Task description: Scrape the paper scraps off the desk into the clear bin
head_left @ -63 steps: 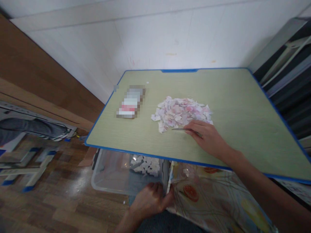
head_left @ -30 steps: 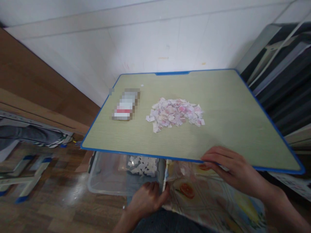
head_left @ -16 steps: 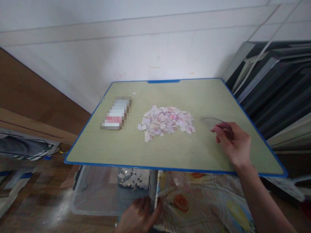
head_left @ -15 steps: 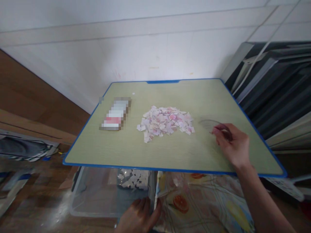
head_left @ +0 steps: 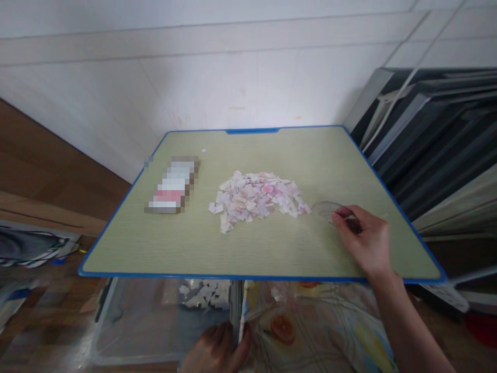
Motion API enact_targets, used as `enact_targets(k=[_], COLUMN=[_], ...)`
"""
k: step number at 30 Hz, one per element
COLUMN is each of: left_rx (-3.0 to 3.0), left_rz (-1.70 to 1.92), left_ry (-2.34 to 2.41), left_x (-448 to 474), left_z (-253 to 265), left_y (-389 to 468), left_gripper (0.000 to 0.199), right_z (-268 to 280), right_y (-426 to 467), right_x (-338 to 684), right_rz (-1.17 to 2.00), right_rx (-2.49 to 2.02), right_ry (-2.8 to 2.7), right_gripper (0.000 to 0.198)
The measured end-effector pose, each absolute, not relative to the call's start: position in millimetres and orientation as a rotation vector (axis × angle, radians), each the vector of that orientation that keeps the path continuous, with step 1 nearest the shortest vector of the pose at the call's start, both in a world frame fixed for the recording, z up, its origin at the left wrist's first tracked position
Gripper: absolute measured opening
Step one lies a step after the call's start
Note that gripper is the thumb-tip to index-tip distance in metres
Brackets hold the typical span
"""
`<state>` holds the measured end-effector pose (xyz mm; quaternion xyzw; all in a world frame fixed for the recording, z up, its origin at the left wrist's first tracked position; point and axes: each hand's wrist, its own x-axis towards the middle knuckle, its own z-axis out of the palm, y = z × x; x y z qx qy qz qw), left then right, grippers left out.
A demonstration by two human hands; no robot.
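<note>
My right hand (head_left: pixel 365 238) is closed on a clear, curved plastic protractor (head_left: pixel 326 208) with faint markings, partly hidden by the fingers. It is over the right part of a pale green, blue-edged tabletop (head_left: pixel 163 243). Just left of the protractor's edge lies a heap of small paper scraps (head_left: pixel 256 194), whitish and pink. Below the table's front edge, my left hand (head_left: pixel 215 347) grips a dark grey rim (head_left: pixel 235 300), its thumb on the side of a fruit-patterned cloth (head_left: pixel 298 331).
A pixelated oblong object (head_left: pixel 173 185) lies at the tabletop's left. One loose scrap (head_left: pixel 204 150) is near the back. Below stands a clear plastic bin (head_left: pixel 128 326); more scraps (head_left: pixel 207 293) lie beside it. Dark flat panels (head_left: pixel 438 124) lean at the right against a white wall (head_left: pixel 217 83).
My right hand has brought the protractor slightly down and closer to the heap's right edge. The whole view has shifted a little; my left hand keeps its grip on the rim.
</note>
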<state>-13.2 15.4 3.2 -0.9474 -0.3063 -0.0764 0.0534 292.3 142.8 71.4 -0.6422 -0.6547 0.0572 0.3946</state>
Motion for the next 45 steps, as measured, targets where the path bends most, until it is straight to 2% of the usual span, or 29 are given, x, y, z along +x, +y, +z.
enact_targets(k=[3, 9, 14, 18, 22, 27, 34, 40, 45], left_rx=[-2.896, -2.898, -2.922, -2.937, -2.946, -2.951, -2.946, -2.942, -2.936], left_rz=[-0.206, -0.178, -0.16, -0.162, -0.139, -0.128, -0.121, -0.122, -0.075], left_ry=[-0.922, -0.942, -0.961, -0.969, -0.972, -0.975, -0.978, -0.959, -0.966], left_x=[-13, -14, -14, -13, -14, -16, -15, -14, -14], left_z=[4, 4, 5, 4, 2, -1, 2, 3, 3], left_y=[16, 15, 13, 13, 12, 10, 10, 12, 12], left_gripper=[0.052, 0.052, 0.051, 0.056, 0.055, 0.055, 0.051, 0.054, 0.056], right_z=[73, 76, 75, 75, 77, 77, 75, 75, 75], right_y=[139, 132, 131, 129, 127, 126, 128, 128, 129], right_x=[291, 272, 270, 273, 273, 263, 267, 265, 266], right_rz=[0.174, 0.492, 0.244, 0.352, 0.262, 0.445, 0.222, 0.344, 0.214], right_rx=[-1.572, -1.173, -1.359, -1.263, -1.315, -1.115, -1.424, -1.164, -1.366], right_ry=[-1.729, -2.214, -2.024, -2.117, -2.018, -2.317, -1.884, -2.243, -1.978], right_gripper=[0.01, 0.01, 0.012, 0.011, 0.01, 0.015, 0.011, 0.013, 0.01])
